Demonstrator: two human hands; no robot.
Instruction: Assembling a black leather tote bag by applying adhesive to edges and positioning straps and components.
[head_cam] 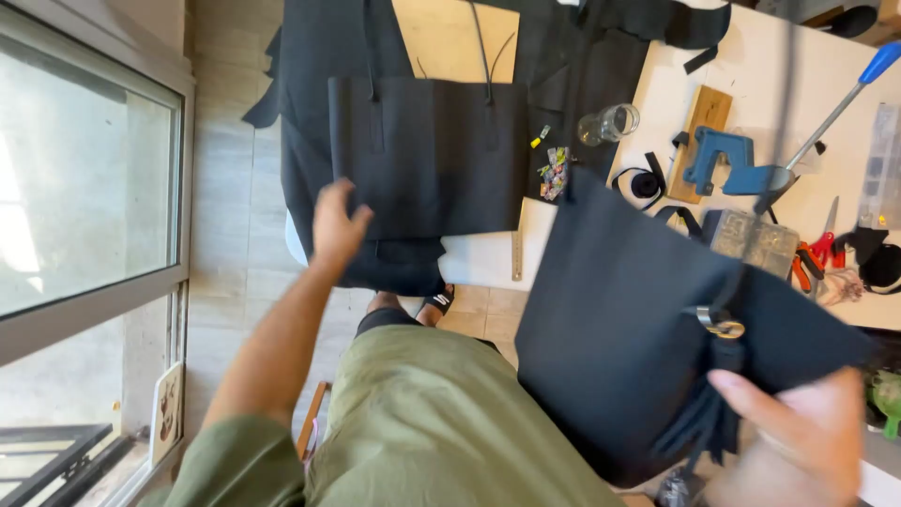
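Note:
My right hand [798, 437] grips a black leather bag [619, 338] at its top, by a metal ring clasp [721, 327] and dark tassel, holding it up close to the camera. My left hand [336, 223] reaches forward with fingers spread, touching the lower left corner of a second black leather bag piece [427, 155] that lies on the white table [676, 94]. Two thin straps run up from that piece over a tan board [450, 38].
On the table to the right lie a glass jar [610, 122], a blue hand press [723, 160] on a wooden block, a metal ruler [517, 253], red pliers [821, 252], a clear parts box [755, 239] and black straps. A window fills the left side.

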